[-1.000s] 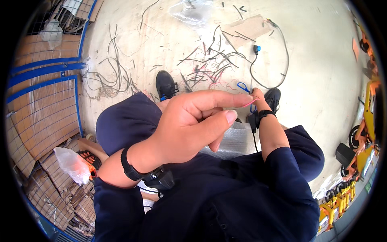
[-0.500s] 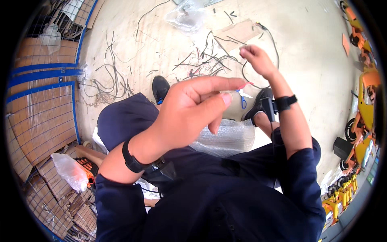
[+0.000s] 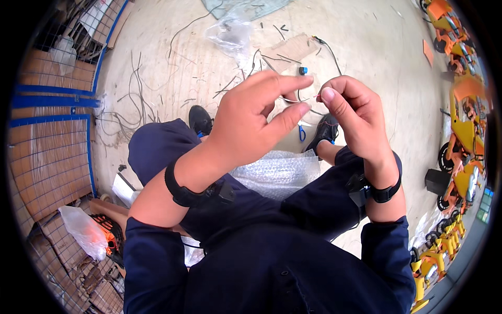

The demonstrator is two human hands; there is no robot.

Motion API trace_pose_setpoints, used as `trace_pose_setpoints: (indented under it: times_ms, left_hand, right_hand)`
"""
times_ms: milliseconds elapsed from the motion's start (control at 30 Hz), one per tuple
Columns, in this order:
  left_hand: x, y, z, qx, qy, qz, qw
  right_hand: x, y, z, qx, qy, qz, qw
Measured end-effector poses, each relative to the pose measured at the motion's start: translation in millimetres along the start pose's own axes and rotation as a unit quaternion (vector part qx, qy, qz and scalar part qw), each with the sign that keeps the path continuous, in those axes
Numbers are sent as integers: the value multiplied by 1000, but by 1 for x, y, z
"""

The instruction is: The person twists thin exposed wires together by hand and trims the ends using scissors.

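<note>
My right hand [image 3: 358, 115] is closed, thumb and forefinger pinching the end of a thin wire that shows red at the fingertips. A pale strand of wire [image 3: 291, 100] runs from there toward my left hand [image 3: 253, 118]. The thumb and forefinger of that hand are stretched out with a gap between them; whether its bent fingers touch the strand cannot be made out. Beyond the hands lies a small blue connector [image 3: 303, 70] on a dark cable. Blue-handled scissors [image 3: 301, 133] rest on the floor beside my shoe [image 3: 323, 131], partly hidden.
Bubble wrap [image 3: 277, 170] lies between my legs. Black cable offcuts [image 3: 137, 83] are scattered ahead, near a cardboard piece [image 3: 287, 52] and a clear plastic bag [image 3: 232, 36]. A blue-framed mesh cage [image 3: 52, 118] stands left; yellow-orange wheeled machines [image 3: 463, 123] line the right.
My right hand has come back toward my left and now pinches the wire. The left thumb and forefinger have moved apart, off the red wire end. The view has shifted slightly.
</note>
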State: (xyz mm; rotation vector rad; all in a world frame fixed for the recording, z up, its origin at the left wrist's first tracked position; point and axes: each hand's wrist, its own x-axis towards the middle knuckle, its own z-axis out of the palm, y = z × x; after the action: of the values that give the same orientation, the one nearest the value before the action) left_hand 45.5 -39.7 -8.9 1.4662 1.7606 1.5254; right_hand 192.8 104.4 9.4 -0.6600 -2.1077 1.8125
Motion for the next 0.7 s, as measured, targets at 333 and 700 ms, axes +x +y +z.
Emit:
trace_pose_setpoints:
  times_ms: [333,700]
  left_hand:
    - [-2,-9,2,-5,-5,43,999]
    - [-4,-4,-4,-111,-74,-87,987]
  right_hand:
    - [0,-2,4,-2,-58,3,998]
    - [7,-10,-5,164,-163,186,955]
